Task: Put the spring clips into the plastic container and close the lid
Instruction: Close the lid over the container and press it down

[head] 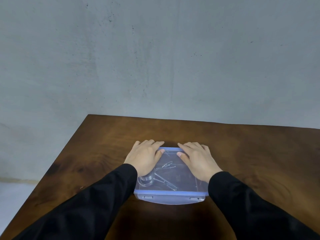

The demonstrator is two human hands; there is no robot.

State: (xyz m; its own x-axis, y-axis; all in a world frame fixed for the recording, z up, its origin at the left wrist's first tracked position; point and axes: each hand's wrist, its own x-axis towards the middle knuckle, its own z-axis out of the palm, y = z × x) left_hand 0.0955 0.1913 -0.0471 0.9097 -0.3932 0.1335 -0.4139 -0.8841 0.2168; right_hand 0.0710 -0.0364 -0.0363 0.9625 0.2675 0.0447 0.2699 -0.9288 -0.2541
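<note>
Both my hands, left [144, 155] and right [197, 159], press flat, fingers spread and grasping nothing, on the clear lid [171, 172] of the plastic container [170, 198] on the table [103, 149]. Spring clips [164, 175] lie inside; only final latching seems left.

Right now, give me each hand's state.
Left hand: open, flat on the container lid, gripping nothing.
Right hand: open, flat on the lid too.

Scuffed grey wall [155, 54] filling the upper frame, dark brown wooden table [110, 149] across the lower frame, pale floor [12, 196] at lower left
</note>
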